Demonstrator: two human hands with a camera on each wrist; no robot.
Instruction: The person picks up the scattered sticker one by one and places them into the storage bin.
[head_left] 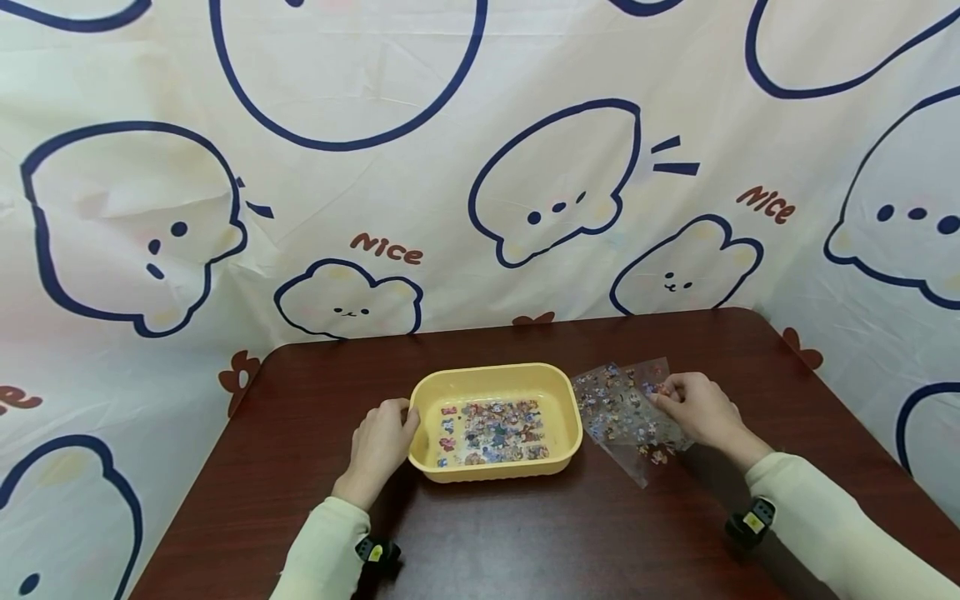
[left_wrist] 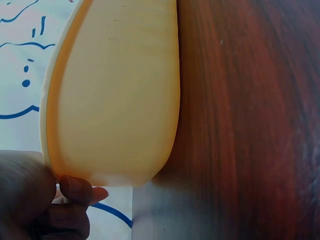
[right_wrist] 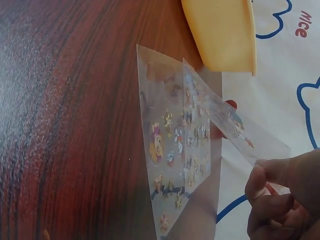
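Closest to me, at the bottom of the head view, two pale sleeves [head_left: 832,521] reach in from the lower left and lower right, each with a small black wrist camera [head_left: 750,522] strapped on. And there's the left hand [head_left: 378,442], left of centre, gripping the rounded left end of a yellow tub [head_left: 491,475] by its rim! The tub sits just below the middle of my frame, on a dark red-brown table [head_left: 510,542]. Inside, on the floor of it, lies a crowd of little colourful cartoon stickers [head_left: 502,429]; loose or on one sheet, I can't fairly say from up here.

Over to the right of centre, and the right hand [head_left: 699,406] has a pinch, thumb against fingers, on the edge of a clear plastic sheet [right_wrist: 245,125]! My right wrist view gives it nicely: that sheet tilts up towards the lower right, apart from more clear sheets [right_wrist: 170,145] dotted with small figures. From the head view, the bundle lies overlapped and skewed, just beside the tub's right end.

Beyond the table's far edge hangs a white cloth [head_left: 562,50], all navy-outlined bears [head_left: 348,300], with "Nice" [head_left: 386,248] in brown lettering at mid-left and upper right.
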